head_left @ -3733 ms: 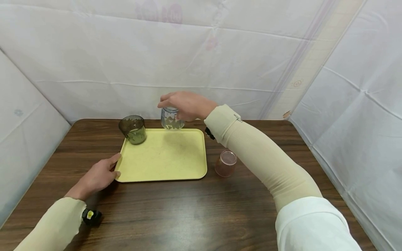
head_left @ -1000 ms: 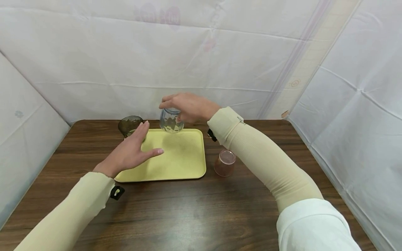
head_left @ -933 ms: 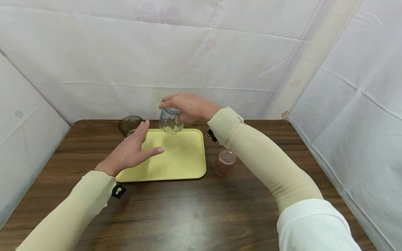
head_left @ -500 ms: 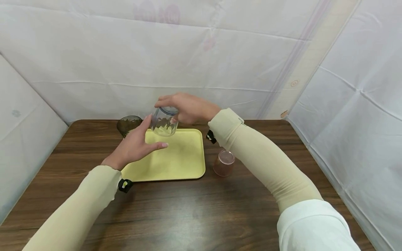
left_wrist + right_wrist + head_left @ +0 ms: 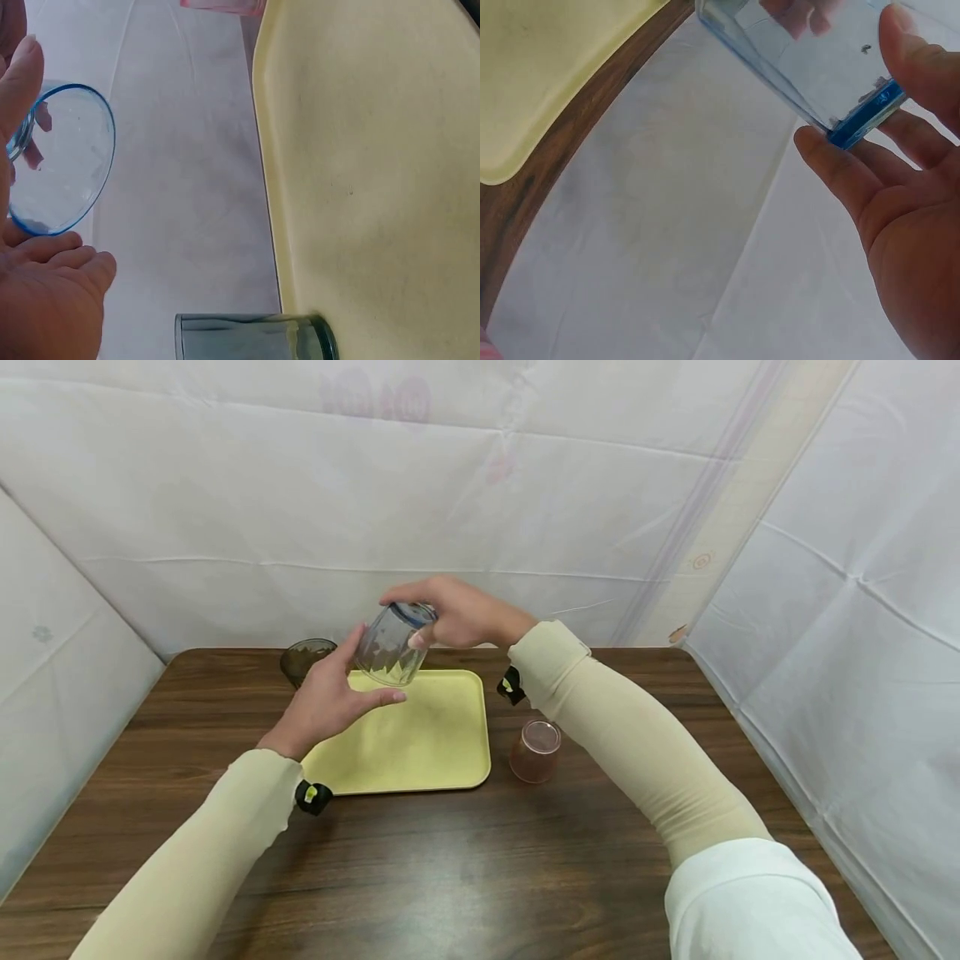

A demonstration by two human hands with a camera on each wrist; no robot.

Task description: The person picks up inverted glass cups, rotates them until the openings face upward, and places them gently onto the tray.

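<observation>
Far left on the tray we see a dark cup upright at the back left corner, parked there, half hidden behind the left hand; the left wrist view shows it standing right on the tray edge. The left hand is raised over the tray with fingers spread and thumb out, its fingertips touching the lower side of the glass, likely steadying it; we cannot tell if it really grips. The glass hangs in the air above the back of the tray, tilted, blue rim up and to the right. The right hand pinches that rim from above with thumb and fingers, which the right wrist view shows plainly, so this hand carries the weight and sets the tilt. To the right, off the tray and just beside its right edge, a pink cup stands on the table. Against 3.7 s ago: the left hand was then flat on the table at the tray's front left corner; it has since come up to the glass. The glass was upright and low at the tray's back edge; now it is lifted, tilted, and shifted a little left.
</observation>
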